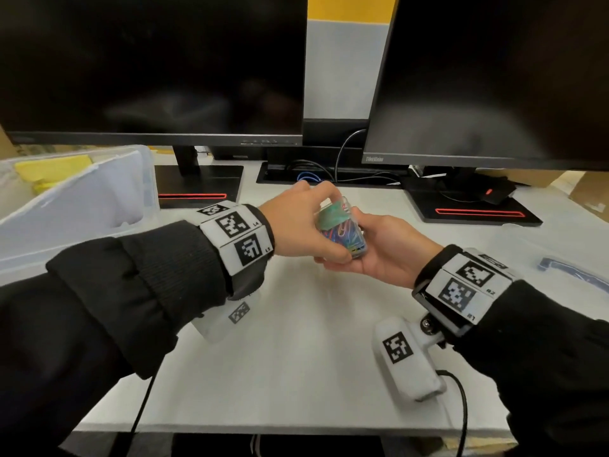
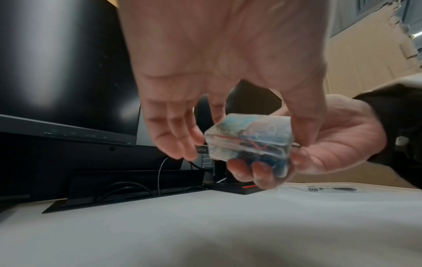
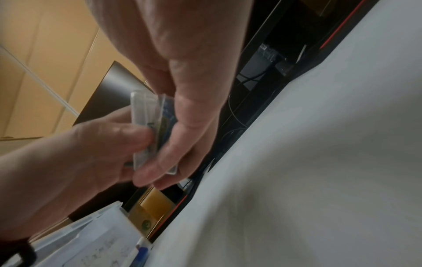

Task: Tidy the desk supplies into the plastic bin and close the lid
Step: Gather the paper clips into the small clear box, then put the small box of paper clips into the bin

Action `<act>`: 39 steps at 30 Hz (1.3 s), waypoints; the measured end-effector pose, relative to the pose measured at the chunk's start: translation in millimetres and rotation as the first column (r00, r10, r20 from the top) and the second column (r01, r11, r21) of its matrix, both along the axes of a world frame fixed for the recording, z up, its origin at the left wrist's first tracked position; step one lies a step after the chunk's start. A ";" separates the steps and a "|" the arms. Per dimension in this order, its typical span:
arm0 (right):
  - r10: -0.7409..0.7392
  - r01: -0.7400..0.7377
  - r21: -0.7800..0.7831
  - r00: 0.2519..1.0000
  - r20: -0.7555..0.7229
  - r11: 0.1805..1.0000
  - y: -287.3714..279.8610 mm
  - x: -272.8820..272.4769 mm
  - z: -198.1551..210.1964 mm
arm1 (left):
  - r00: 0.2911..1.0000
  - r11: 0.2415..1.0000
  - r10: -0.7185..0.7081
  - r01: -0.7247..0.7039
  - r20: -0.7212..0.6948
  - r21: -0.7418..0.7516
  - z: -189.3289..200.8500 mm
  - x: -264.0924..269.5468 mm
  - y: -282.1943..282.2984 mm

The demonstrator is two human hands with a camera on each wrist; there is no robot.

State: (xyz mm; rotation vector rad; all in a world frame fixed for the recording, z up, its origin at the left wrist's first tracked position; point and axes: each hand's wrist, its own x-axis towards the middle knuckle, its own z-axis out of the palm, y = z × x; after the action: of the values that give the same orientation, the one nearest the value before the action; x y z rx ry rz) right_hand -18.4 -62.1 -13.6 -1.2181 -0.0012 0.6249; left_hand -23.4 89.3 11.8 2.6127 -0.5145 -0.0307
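Observation:
A small clear box of coloured paper clips [image 1: 341,230] is held above the white desk [image 1: 296,357] by both hands. My left hand [image 1: 318,222] comes from the left and pinches the box between thumb and fingers [image 2: 178,142]. My right hand [image 1: 365,240] cups it from below, fingers [image 2: 248,171] curled under it. In the right wrist view the box [image 3: 146,124] is edge-on between the two hands. The clear plastic bin [image 1: 82,206] stands open at the left with a yellow item [image 1: 49,169] inside. Its clear lid with a blue handle [image 1: 573,270] lies flat at the right edge.
Two dark monitors [image 1: 148,67] stand along the back on black bases with red stripes [image 1: 478,212]. Cables [image 1: 316,173] run between them. A black object [image 1: 494,192] lies on the right base. Cardboard [image 1: 586,192] sits at the far right.

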 end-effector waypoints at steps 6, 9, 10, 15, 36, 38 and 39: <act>-0.005 0.004 0.018 1.000 0.018 1.000 2.8 -3.2 6.6 | 0.983 0.994 0.023 -0.003 0.180 -0.107 -0.6 -8.0 -4.2; -0.027 0.027 0.017 0.998 0.049 0.999 4.7 -2.9 8.0 | 0.974 0.993 -0.010 0.036 0.225 -0.114 -1.6 -9.3 -2.9; -0.032 0.031 0.013 0.998 0.058 0.999 5.4 -3.1 8.0 | 0.971 0.993 -0.010 0.038 0.238 -0.114 -2.7 -9.3 -2.5; -0.014 0.013 0.006 0.997 0.079 1.000 8.1 -3.5 10.1 | 0.975 0.985 0.037 0.001 0.218 -0.172 -2.4 -8.3 -2.1; 0.092 -0.099 0.054 0.989 0.115 0.994 15.4 -7.5 2.4 | 0.998 0.971 -0.058 0.058 0.008 -0.232 -11.2 -2.6 3.5; 0.100 -0.104 0.027 0.986 0.131 0.994 15.6 -8.0 2.3 | 0.998 0.975 -0.060 0.055 -0.019 -0.216 -8.5 -3.0 4.6; 0.105 -0.106 0.003 0.984 0.143 0.994 15.3 -8.6 2.7 | 0.997 0.976 -0.061 0.051 -0.045 -0.210 -5.9 -2.5 5.8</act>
State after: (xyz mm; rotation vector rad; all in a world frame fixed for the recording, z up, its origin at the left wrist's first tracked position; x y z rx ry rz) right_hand -27.0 -46.8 -10.9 -1.2562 -0.1898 0.6281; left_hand -26.0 95.1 5.9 2.3863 -0.5426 -0.0587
